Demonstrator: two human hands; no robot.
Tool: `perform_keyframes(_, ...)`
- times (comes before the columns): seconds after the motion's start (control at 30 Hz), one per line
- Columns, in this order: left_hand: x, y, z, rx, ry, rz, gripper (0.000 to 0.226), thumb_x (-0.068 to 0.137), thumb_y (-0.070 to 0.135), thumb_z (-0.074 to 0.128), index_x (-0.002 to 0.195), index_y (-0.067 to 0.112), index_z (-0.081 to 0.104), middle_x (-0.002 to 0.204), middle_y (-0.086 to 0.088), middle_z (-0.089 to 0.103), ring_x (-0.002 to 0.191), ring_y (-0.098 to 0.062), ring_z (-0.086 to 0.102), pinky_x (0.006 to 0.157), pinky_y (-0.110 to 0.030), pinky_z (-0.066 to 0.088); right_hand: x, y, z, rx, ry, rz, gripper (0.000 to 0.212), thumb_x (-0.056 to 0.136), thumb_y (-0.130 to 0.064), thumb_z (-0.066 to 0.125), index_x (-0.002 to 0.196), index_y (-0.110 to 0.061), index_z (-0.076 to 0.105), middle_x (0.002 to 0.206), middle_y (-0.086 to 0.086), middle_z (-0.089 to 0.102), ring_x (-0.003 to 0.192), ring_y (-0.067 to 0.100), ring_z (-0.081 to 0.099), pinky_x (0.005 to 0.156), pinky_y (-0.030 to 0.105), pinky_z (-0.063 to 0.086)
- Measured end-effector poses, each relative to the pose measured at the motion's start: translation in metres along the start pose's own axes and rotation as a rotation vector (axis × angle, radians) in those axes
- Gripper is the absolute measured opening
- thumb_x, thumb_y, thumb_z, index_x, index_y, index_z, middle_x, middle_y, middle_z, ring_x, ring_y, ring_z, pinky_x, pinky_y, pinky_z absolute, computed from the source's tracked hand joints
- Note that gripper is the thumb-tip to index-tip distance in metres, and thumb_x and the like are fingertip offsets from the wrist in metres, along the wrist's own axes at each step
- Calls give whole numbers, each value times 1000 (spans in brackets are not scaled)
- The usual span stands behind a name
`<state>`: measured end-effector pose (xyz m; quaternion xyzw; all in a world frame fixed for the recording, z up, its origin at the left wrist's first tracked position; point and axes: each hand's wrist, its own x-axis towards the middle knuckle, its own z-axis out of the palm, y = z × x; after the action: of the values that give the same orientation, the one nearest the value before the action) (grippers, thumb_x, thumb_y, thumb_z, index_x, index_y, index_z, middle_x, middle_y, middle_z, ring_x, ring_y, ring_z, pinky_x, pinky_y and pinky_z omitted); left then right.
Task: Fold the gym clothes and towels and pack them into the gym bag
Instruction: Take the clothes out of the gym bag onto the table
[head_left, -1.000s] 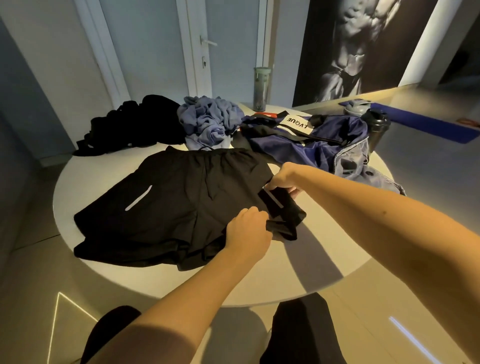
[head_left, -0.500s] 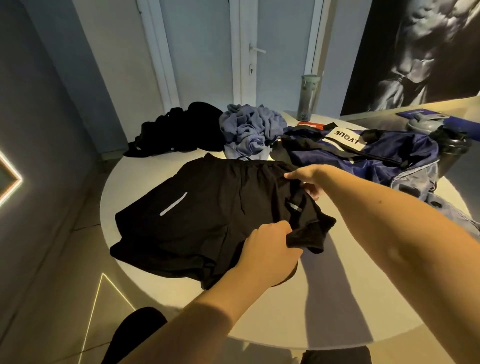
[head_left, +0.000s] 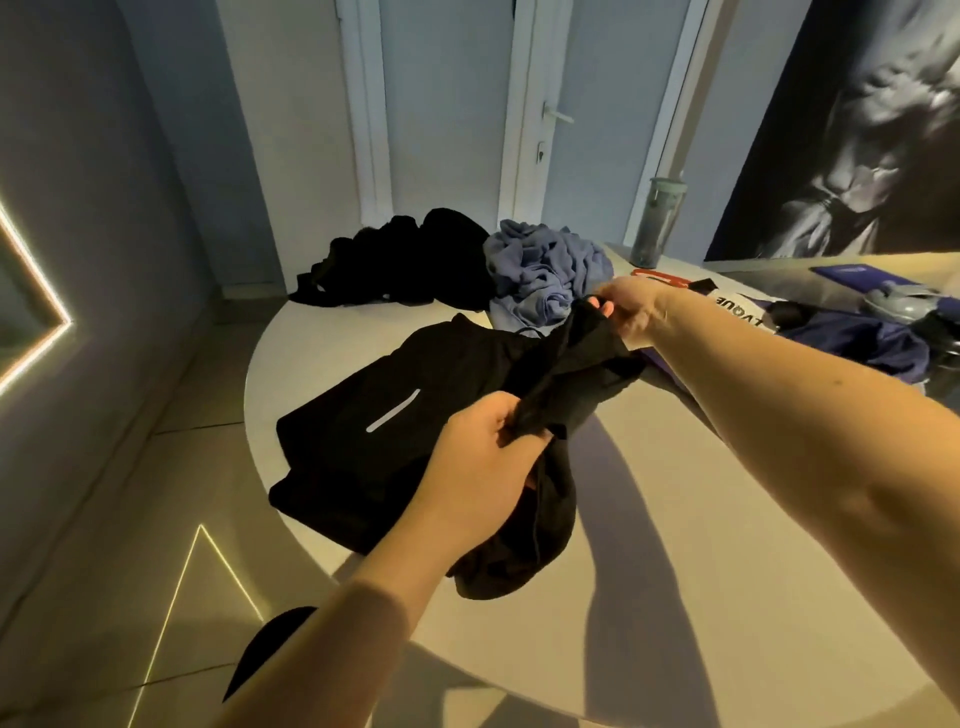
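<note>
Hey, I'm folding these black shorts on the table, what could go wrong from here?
The shorts are bunched and twisted between your left hand and right hand, so the fold may come out lumpy. Their near corner lies at the table edge, so a pull might drag them off.

Counted one pair of black shorts (head_left: 395, 415), one black clothing heap (head_left: 405, 260) and one crumpled lilac cloth (head_left: 545, 265) on a single round tabletop (head_left: 322, 353). Also tallied one navy gym bag (head_left: 857, 343), two bottles, namely a tall bottle (head_left: 658, 221) and a grey-lidded bottle (head_left: 906, 305), and two hands: left hand (head_left: 483, 467), right hand (head_left: 628, 309).
</note>
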<state>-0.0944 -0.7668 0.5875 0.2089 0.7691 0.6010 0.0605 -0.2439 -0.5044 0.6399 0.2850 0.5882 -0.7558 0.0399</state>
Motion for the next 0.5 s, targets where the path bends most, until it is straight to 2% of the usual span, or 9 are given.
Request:
perform_keyframes(0.1, 0, -7, -36, -93, 98, -43, 21, 98, 26, 62, 83, 12, 59, 73, 0, 62, 69, -12, 61, 64, -18, 49, -3, -10, 45, -28, 0, -10, 34, 106, -9, 42, 74, -7, 52, 45, 3, 55, 38, 5, 46, 35, 10, 34)
perform_keyframes(0.17, 1, -15, -60, -155, 157, -97, 16, 99, 30, 61, 91, 17, 67, 86, 4, 71, 82, -14, 70, 76, -26, 56, -2, -13, 79, -57, -11, -11, 33, 107, -12, 40, 78, -6, 54, 47, 4, 56, 32, 7, 47, 33, 10, 34)
perform_keyframes(0.27, 2, -36, -94, -210, 228, -173, 15, 97, 36, 62, 97, 25, 72, 93, 8, 73, 90, -15, 72, 87, -39, 57, 3, -11, 127, -87, -19, -20, 33, 109, -15, 36, 83, -5, 53, 47, 5, 59, 33, 10, 52, 32, 12, 36)
perform_keyframes(0.33, 1, -49, -114, -146, 260, -216, 22, 97, 40, 60, 96, 21, 72, 92, 2, 74, 86, -18, 72, 87, -46, 57, 12, -5, 156, -122, -19, 5, 29, 109, -14, 36, 87, -5, 52, 47, 6, 60, 34, 11, 55, 32, 13, 37)
perform_keyframes(0.4, -3, -65, -130, 1, 285, -257, 27, 98, 41, 57, 98, 16, 68, 92, -5, 72, 84, -22, 70, 83, -45, 57, 22, 4, 179, -199, -21, 32, 24, 108, -13, 40, 90, -4, 53, 50, 8, 63, 36, 12, 58, 34, 13, 40)
perform_keyframes(0.47, -7, -83, -143, 141, 328, -266, 22, 98, 38, 57, 113, 23, 62, 110, 1, 66, 101, -18, 64, 89, -41, 55, 31, 18, 196, -265, -53, 34, 15, 105, -13, 49, 97, -2, 55, 66, 13, 69, 50, 15, 67, 41, 16, 48)
perform_keyframes(0.5, -10, -92, -148, 205, 360, -254, 34, 96, 36, 58, 129, 26, 54, 125, 5, 58, 114, -17, 57, 99, -42, 51, 37, 26, 201, -275, -74, 32, 11, 103, -12, 53, 104, -2, 56, 79, 17, 72, 60, 19, 72, 46, 19, 53)
